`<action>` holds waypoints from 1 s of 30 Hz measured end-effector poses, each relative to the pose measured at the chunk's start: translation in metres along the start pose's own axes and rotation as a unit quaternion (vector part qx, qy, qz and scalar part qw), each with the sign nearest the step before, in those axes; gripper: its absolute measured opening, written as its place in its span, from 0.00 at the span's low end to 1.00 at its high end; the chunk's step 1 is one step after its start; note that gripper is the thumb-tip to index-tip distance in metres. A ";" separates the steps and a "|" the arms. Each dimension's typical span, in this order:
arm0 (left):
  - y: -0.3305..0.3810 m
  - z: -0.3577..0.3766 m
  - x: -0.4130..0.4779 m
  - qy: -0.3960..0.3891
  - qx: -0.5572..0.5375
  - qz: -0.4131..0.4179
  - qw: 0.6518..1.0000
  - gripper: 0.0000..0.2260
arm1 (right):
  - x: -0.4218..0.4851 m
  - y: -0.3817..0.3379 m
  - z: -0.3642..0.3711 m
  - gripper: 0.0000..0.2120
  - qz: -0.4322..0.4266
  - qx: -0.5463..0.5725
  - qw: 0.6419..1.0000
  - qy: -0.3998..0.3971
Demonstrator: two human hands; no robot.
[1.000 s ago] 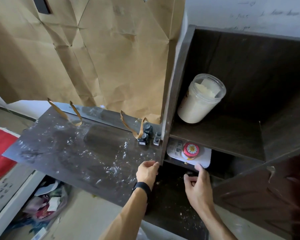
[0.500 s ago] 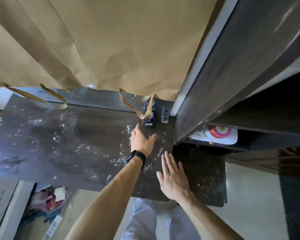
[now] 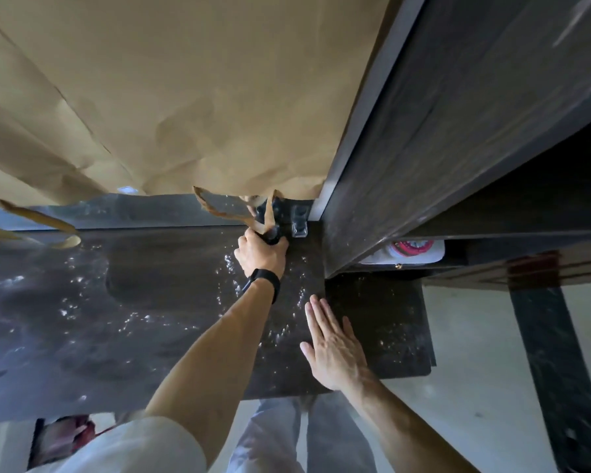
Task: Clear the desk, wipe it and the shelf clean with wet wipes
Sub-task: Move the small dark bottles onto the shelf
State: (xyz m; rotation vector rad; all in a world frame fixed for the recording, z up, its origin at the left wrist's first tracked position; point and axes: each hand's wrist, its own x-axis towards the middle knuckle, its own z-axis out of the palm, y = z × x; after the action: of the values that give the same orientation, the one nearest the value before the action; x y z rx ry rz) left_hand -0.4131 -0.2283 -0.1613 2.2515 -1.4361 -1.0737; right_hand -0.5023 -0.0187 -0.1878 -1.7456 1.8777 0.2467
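The dark desk (image 3: 82, 319) is dusted with white powder. At its back, beside the shelf unit, my left hand (image 3: 261, 256), with a black band on the wrist, is closed around a small black bottle (image 3: 273, 235). A second small clear-and-dark bottle (image 3: 300, 222) stands just right of it, untouched. My right hand (image 3: 333, 346) lies flat on the desk near the front edge, fingers together and holding nothing. A white wet-wipe pack with a red lid (image 3: 413, 250) lies on the low shelf.
The dark shelf unit's side panel (image 3: 423, 148) rises at the right of the desk. Crumpled brown paper (image 3: 185, 97) covers the wall behind, with torn strips (image 3: 219, 213) hanging over the desk's back edge. Pale floor shows at right and below.
My left hand has reached further back and closed on the small black bottle. My right hand stays flat on the desk. The camera has moved closer to the desk.
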 end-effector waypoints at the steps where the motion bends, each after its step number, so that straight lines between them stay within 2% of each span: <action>1: -0.004 -0.006 -0.002 -0.008 0.005 0.009 1.000 0.26 | 0.000 -0.002 -0.005 0.36 -0.001 -0.002 1.000 -0.003; 4: -0.031 -0.029 -0.016 -0.033 0.000 0.040 0.999 0.22 | 0.005 -0.014 -0.025 0.41 0.017 0.026 0.999 0.006; 6: -0.058 -0.046 -0.030 -0.044 0.015 0.055 0.997 0.23 | 0.012 -0.028 -0.042 0.43 0.045 0.110 0.991 0.066; 9: -0.096 -0.074 -0.050 -0.028 0.004 0.030 0.999 0.24 | 0.040 -0.051 -0.067 0.31 0.070 0.237 0.953 0.174; 13: -0.134 -0.110 -0.072 0.008 -0.028 0.002 1.000 0.23 | 0.096 -0.082 -0.106 0.33 0.175 0.385 0.883 0.202; 17: -0.159 -0.135 -0.083 0.050 -0.058 -0.017 0.997 0.21 | 0.141 -0.084 -0.117 0.36 0.312 0.334 0.873 0.171; 21: -0.174 -0.147 -0.094 0.080 -0.081 -0.034 0.993 0.23 | 0.170 -0.075 -0.104 0.31 0.339 0.292 0.878 0.169; 25: -0.188 -0.148 -0.103 0.090 -0.084 -0.040 0.992 0.24 | 0.177 -0.068 -0.107 0.26 0.371 0.324 0.851 0.184; 27: -0.189 -0.146 -0.106 0.082 -0.082 -0.046 0.992 0.24 | 0.165 -0.070 -0.114 0.25 0.356 0.332 0.853 0.190; 30: -0.182 -0.139 -0.113 0.062 -0.082 -0.042 0.994 0.23 | 0.125 -0.073 -0.117 0.23 0.267 0.383 0.860 0.205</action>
State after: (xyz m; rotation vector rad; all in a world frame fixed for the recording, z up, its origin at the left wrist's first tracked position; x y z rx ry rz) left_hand -0.2201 -0.0666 -0.1188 2.2351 -1.1709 -1.0170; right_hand -0.4632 -0.1935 -0.1382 -0.7485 2.2808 -0.6499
